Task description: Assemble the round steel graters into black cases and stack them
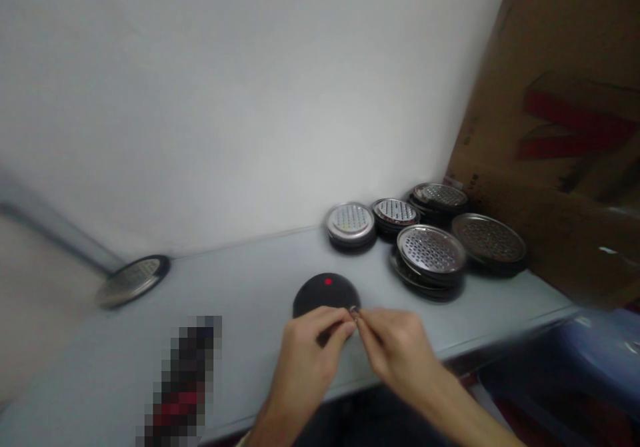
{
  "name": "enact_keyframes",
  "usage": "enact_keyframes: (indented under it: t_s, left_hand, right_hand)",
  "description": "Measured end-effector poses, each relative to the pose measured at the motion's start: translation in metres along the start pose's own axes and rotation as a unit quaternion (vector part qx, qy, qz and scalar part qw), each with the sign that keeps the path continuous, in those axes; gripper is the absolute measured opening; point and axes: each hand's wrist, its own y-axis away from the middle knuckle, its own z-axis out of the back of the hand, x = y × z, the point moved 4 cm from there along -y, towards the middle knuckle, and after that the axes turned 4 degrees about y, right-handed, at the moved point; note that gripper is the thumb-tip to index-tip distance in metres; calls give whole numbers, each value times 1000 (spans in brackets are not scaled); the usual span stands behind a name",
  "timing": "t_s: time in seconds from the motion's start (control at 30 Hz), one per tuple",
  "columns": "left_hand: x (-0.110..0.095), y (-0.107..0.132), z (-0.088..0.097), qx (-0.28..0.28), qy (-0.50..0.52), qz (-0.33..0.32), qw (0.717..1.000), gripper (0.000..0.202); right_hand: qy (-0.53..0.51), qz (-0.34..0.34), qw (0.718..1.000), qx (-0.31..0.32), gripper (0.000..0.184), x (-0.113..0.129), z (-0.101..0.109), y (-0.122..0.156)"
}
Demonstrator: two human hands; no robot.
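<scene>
My left hand (305,360) and my right hand (400,347) meet at the fingertips on a small metal piece (354,312), too small to name exactly. Both hands seem to pinch it. Just under my left fingers lies a round black disc (325,291) with a red dot on top, partly hidden by my hands. Further back, several stacks of round perforated metal discs with black rims (431,250) stand on the pale table (240,314), out of reach of my fingertips.
A single perforated disc (133,282) lies at the table's far left end. A pixelated, unreadable object (183,380) stands near the front edge. A brown cardboard sheet (550,134) leans at the right, behind the stacks, and a white wall (200,100) rises behind the table.
</scene>
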Motion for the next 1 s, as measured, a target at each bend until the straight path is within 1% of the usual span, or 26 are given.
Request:
enact_keyframes:
  t_s: [0.13,0.27,0.33,0.5,0.6,0.73,0.8,0.87,1.0]
  left_hand:
    - [-2,2,-4,16,5,2,1000,19]
    - [-1,3,-4,-9,7,8,1000,18]
    - [1,3,-5,-11,20,13,1000,18]
    - [7,3,-8,-5,94,47,994,15]
    - [7,1,-8,-8,153,73,985,15]
    - [7,-2,-8,-8,210,111,971,16]
    - [9,-4,-5,-23,212,117,970,16]
    - [11,-5,-2,-41,200,109,973,16]
    - [14,-7,7,-79,134,77,985,17]
  right_hand:
    - [5,-8,1000,-6,32,-2,-1,1]
    - [10,-16,1000,-2,31,-3,0,2]
    - [12,-17,1000,1,31,-4,0,2]
    - [27,-11,1000,-11,31,-4,0,1]
    - [30,-11,999,-6,32,-4,-2,0]
    - [10,-13,1000,2,34,-3,-3,0]
    - [-3,-18,1000,-3,33,-3,-3,0]
    - [-9,-22,1000,-3,31,-4,-3,0]
    - [-14,-24,999,44,27,-6,-9,0]
